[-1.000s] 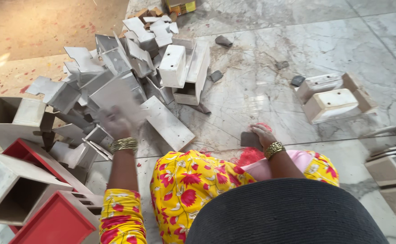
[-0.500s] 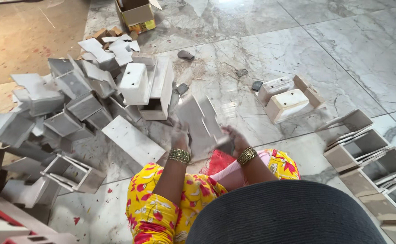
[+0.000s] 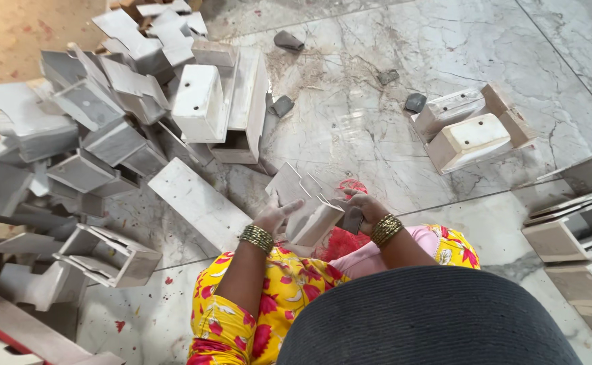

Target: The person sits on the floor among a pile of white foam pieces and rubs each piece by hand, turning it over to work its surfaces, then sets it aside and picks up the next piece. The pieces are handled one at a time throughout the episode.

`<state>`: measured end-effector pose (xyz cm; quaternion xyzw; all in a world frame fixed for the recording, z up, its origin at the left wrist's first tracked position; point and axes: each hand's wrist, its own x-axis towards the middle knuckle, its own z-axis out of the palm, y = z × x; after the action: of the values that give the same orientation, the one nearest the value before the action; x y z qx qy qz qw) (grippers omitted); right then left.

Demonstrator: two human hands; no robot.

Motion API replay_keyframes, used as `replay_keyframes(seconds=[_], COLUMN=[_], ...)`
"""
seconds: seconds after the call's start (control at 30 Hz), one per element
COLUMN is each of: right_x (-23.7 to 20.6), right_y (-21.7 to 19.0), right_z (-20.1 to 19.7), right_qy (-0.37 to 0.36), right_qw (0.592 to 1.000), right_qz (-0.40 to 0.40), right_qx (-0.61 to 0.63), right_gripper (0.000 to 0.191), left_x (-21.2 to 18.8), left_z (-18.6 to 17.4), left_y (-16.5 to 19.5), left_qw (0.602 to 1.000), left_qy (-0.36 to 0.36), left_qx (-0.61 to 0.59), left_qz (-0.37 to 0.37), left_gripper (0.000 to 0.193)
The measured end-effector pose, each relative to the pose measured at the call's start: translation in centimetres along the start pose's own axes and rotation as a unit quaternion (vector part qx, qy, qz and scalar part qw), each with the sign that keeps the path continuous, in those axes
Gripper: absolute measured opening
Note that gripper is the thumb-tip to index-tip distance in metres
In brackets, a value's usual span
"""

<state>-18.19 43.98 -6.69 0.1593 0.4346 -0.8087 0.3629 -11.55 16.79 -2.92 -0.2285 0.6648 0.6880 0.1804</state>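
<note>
I hold a small white open box (image 3: 304, 206) made of thin boards, tilted over my lap. My left hand (image 3: 274, 215) grips its left side, with a gold bangle on the wrist. My right hand (image 3: 362, 208) is closed on a small dark grey block (image 3: 351, 219) pressed against the box's right end. A red patch (image 3: 351, 186) shows on the floor just behind my right hand. My lap is covered by yellow flowered cloth.
A big heap of similar white boxes and boards (image 3: 113, 115) lies at the left. A flat white board (image 3: 198, 203) rests near my left knee. Two boxes (image 3: 468, 128) sit on the marble floor at the right, more boxes (image 3: 580, 223) at the far right edge. Small grey blocks (image 3: 415, 102) are scattered behind.
My left hand came back from the heap at the left, and both hands now hold a white box over my lap. The view has swung to the right.
</note>
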Motion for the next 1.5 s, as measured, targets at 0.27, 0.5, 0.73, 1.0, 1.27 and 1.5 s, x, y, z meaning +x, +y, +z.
replay_keyframes(seconds=[0.27, 0.5, 0.73, 1.0, 1.27, 1.5], right_x=[-1.1, -2.1, -3.7, -6.0, -0.2, -5.6], right_y=[0.7, 2.1, 1.3, 1.8, -2.5, 3.4], right_z=[-0.7, 2.4, 5.3, 8.0, 5.5, 4.9], right_qy=[-0.002, 0.081, -0.025, -0.052, -0.017, -0.175], right_qw=[0.975, 0.576, 0.508, 0.495, 0.469, 0.482], right_qz=[-0.185, -0.458, -0.343, -0.082, -0.278, -0.290], right_qx=[-0.122, -0.672, -0.790, -0.864, -0.838, -0.808], right_gripper=[0.070, 0.067, 0.057, 0.054, 0.059, 0.061], left_x=[1.5, 3.0, 5.8, 7.4, 5.9, 6.8], left_z=[4.8, 5.5, 5.7, 5.2, 5.1, 4.1], left_y=[-3.1, -6.0, -8.7, -8.8, -5.4, -7.2], left_qw=[0.995, 0.959, 0.820, 0.667, 0.659, 0.798], left_qy=[-0.026, -0.187, 0.017, 0.089, 0.004, -0.004], left_qx=[0.044, 0.207, 0.460, 0.611, 0.671, 0.504], left_qz=[0.091, 0.048, 0.340, 0.417, 0.339, 0.332], left_gripper=[0.127, 0.111, 0.155, 0.139, 0.136, 0.149])
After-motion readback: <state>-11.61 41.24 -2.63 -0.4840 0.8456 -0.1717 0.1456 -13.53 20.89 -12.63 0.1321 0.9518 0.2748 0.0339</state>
